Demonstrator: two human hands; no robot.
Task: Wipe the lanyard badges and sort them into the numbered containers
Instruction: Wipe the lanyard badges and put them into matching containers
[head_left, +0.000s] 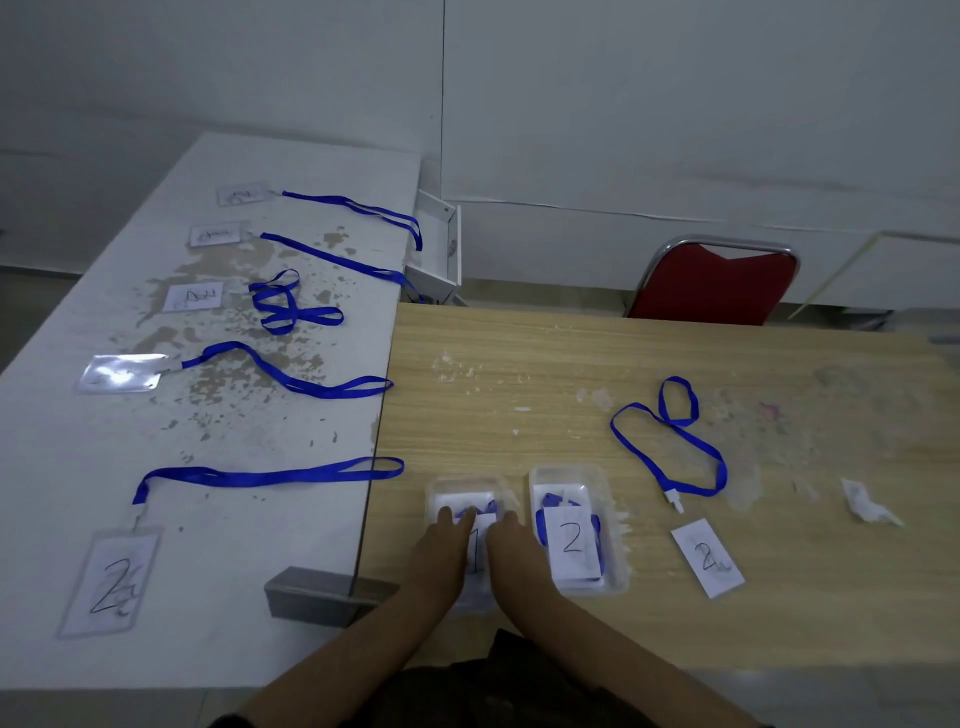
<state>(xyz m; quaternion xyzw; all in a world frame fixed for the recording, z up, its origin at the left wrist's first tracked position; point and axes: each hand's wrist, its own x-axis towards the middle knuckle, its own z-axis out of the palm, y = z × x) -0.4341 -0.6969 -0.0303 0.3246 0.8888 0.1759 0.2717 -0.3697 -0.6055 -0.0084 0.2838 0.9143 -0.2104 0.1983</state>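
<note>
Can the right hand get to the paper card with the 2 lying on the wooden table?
Probably yes. The right hand rests at container 1, and the loose card lies flat beyond container 2 on that side, uncovered; the hand would just pass over that container.

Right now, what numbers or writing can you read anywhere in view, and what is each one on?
"2": card in the right container.
"2": loose card on the wooden table, with a scribble beside it.
"2": nearest badge on the white table, also scribbled.
"1", seemingly: card in the left container, partly covered by both hands.
Four farther badges: handwriting too blurred to read.
</note>
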